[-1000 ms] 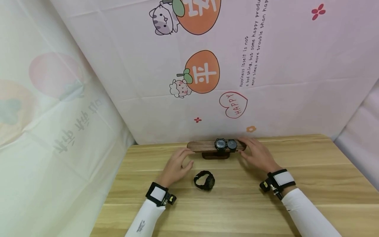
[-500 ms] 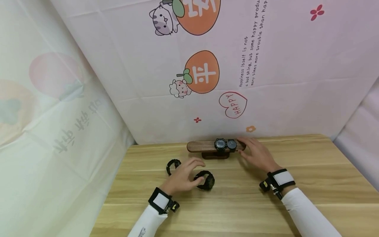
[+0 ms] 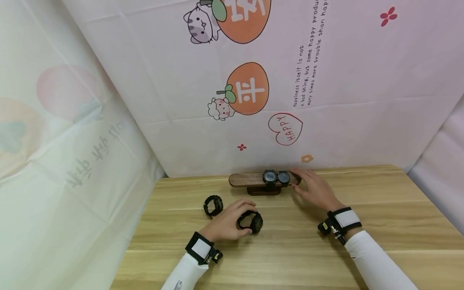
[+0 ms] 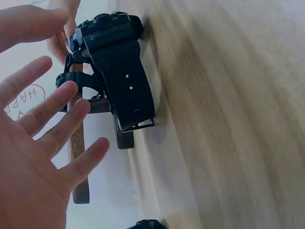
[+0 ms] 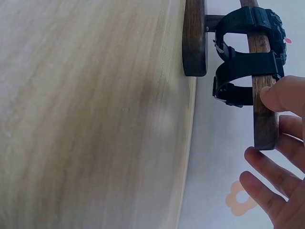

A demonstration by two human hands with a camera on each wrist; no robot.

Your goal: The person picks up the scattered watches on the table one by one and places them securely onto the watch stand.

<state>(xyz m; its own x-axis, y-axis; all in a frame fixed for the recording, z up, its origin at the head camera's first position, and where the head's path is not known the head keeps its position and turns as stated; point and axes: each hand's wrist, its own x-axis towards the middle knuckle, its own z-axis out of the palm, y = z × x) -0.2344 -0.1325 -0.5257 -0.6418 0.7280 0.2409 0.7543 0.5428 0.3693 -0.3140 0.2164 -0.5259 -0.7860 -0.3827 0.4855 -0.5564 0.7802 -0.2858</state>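
White left sleeve at seven o'clock, dark marking on it, white right sleeve at four, black wristbands with pale panels, boxy little cameras showing yellow, silvery connector on the right, hands bare.

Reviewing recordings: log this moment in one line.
left hand: spread beside loose wristwatch, contact unclear; right hand: pinches wooden watch stand; stand: two wristwatches; table: another loose wristwatch

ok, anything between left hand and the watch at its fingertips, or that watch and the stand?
Nothing visible between left hand and watch, or watch and stand. Two mounted watches sit toward its right end.
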